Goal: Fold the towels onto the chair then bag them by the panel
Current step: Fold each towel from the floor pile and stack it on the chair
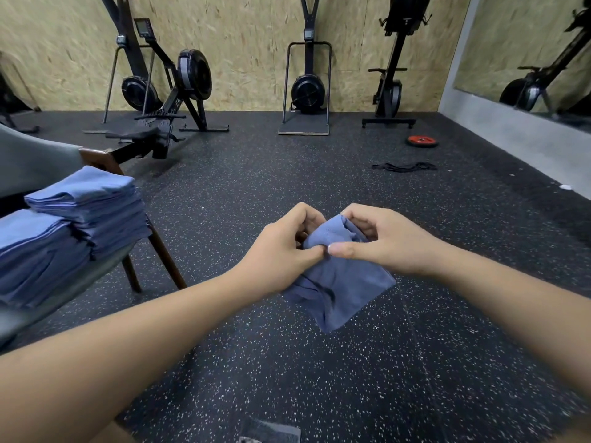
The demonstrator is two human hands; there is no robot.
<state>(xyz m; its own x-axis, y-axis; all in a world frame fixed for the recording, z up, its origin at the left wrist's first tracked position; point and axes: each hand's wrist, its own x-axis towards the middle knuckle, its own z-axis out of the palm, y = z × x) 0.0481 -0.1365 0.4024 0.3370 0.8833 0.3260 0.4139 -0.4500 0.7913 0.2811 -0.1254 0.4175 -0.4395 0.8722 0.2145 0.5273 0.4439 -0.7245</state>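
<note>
Head view. The towel [342, 282] appears thin, soft and light (a judgement from its drape). It should sag from any point of hold and not keep a crease unaided. Recommended hold: two adjacent corners or the top hem, pinched between thumb and fingers.

The left hand [278, 251] and the right hand [387, 241] each pinch the bunched upper edge, thumb tips close together. The towel hangs in the air above the floor [351, 378], crumpled, blue-grey and matt. Folded towels [86, 203] of the same colour lie in two stacks on the chair [96, 156], to the left.
</note>
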